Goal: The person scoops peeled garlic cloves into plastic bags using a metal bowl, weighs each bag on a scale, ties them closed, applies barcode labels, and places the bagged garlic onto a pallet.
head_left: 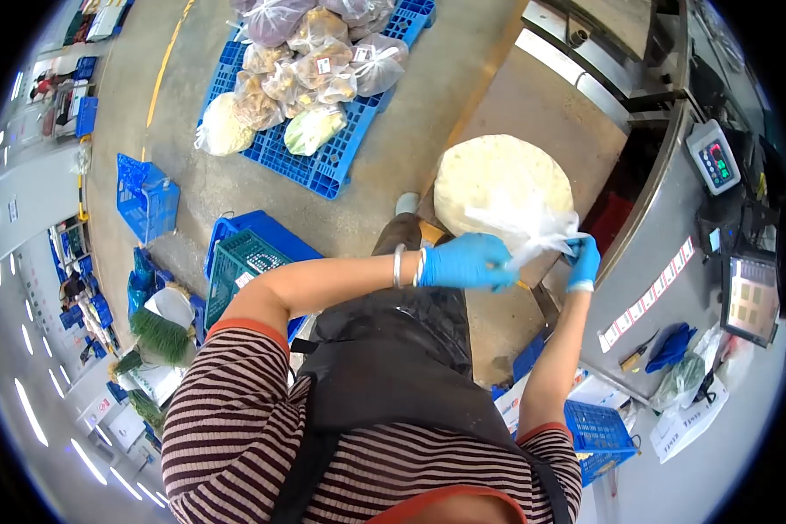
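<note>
A large, full plastic bag (498,175) with pale yellowish contents stands in front of me on a brown surface; I cannot make out what is inside. Its gathered clear top is twisted and stretched between my two blue-gloved hands. My left hand (470,261) is closed, with a loose end of the bag's top at its fingers, slightly blurred. On the other side, my right hand (584,263) pinches the opposite end of the bag's top, beside the grey counter's edge.
A blue pallet (323,166) at the upper left bears several filled plastic bags. Green and blue crates (244,262) sit by my left arm. On the grey counter (620,288) at right are a digital scale (713,157) and a screen (750,297). A blue basket (601,437) stands lower right.
</note>
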`<state>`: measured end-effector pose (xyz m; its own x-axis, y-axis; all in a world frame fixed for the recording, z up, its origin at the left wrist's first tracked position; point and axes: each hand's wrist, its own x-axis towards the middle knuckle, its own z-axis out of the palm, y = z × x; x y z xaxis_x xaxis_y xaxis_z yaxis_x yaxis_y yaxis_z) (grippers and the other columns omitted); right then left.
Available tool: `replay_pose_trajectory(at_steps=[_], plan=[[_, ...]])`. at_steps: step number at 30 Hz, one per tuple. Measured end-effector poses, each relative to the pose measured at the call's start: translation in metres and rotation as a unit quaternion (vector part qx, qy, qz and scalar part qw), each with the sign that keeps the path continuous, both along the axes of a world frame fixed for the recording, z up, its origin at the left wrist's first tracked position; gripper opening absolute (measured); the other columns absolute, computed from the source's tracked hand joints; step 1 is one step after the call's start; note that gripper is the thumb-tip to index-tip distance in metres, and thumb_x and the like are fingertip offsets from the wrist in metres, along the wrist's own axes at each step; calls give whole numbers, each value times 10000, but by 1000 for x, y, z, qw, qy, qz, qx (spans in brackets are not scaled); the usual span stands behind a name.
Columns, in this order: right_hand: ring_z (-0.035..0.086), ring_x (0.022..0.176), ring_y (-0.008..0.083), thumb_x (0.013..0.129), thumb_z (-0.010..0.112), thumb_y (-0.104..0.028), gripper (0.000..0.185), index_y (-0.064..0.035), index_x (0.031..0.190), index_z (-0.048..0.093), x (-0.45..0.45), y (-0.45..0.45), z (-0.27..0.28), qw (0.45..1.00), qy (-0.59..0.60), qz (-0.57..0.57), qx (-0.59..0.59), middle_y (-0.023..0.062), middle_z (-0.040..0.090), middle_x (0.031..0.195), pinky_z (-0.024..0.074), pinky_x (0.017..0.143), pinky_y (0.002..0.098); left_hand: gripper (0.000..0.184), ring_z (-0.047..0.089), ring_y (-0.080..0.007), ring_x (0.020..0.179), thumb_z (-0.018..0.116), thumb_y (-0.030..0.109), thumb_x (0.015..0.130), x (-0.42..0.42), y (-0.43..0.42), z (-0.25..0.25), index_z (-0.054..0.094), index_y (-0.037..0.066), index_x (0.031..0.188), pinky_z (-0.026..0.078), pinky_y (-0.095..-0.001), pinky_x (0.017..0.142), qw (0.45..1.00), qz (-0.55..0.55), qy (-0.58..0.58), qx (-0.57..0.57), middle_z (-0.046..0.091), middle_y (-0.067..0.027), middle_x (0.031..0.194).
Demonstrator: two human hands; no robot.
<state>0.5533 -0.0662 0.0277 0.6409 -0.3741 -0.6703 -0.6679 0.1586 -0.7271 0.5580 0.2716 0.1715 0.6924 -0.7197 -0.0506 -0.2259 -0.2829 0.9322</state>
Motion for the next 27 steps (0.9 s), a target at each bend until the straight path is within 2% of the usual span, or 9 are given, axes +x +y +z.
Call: replay_pose_trajectory(at_steps=[2,4,7,9,12,16,18,22,27], plan=[[573,819,187,864,544,-148,166,-7,863,633,-20,-5,50,945,-174,27,277,78,630,848,466,838,356,282,602,-155,1037,637,235,904,19,-7,11,677,40,1105,472,-300,916,934,58,341,-84,655,-57,1163],[597,1040,266,816,640,-136,436,53,1201,562,-29,32,131,901,-186,20,392,144,626,1104,438,1020,446,509,575,-140,1105,573,142,919,37,-19,20,467,90,1415,453,-301,973,938,37,323,-121,608,-105,1278],[539,1213,259,870,611,-141,596,22,1408,414,-33,88,161,959,-138,63,238,129,517,1361,463,996,399,640,592,-205,1083,534,77,892,36,-55,-11,331,137,1497,458,-320,971,997,25,63,-41,572,-149,1310],[592,1118,200,903,608,-165,493,12,1345,482,-41,86,153,961,-106,127,222,96,595,1264,474,962,342,508,637,-241,1007,544,197,953,38,-71,-30,381,72,1417,519,-360,873,976,-36,204,-67,633,-159,1162],[613,1010,148,880,639,-154,388,11,1229,600,-45,85,157,970,-85,185,130,61,656,1120,482,916,306,662,528,-147,1097,548,-3,892,48,-67,-24,295,66,1500,445,-312,984,901,-133,397,-114,546,-59,1277],[644,832,212,788,716,-191,217,-75,969,688,-41,96,116,913,-111,314,-238,111,663,904,500,772,336,463,556,-149,1044,680,165,856,42,-40,-28,550,-2,1269,459,-300,916,941,-71,326,-63,583,-91,1249],[669,806,205,768,704,-145,125,-77,871,721,-23,84,103,945,-83,282,-144,119,693,869,517,744,327,303,573,-161,926,730,179,816,40,-26,-52,627,10,1045,470,-302,809,971,-111,180,114,621,-93,1055],[681,778,227,763,626,-147,153,-135,856,747,-23,46,12,994,-1,29,-104,119,707,864,539,741,347,268,601,-213,785,765,231,762,29,2,-48,612,21,828,474,-314,725,960,-244,115,74,595,-102,821],[670,842,308,783,582,-194,178,-194,868,738,-14,82,6,898,7,55,-436,114,702,922,535,779,403,314,621,-161,720,706,323,829,37,10,-49,622,28,899,492,-303,652,933,-108,265,217,612,-89,760]])
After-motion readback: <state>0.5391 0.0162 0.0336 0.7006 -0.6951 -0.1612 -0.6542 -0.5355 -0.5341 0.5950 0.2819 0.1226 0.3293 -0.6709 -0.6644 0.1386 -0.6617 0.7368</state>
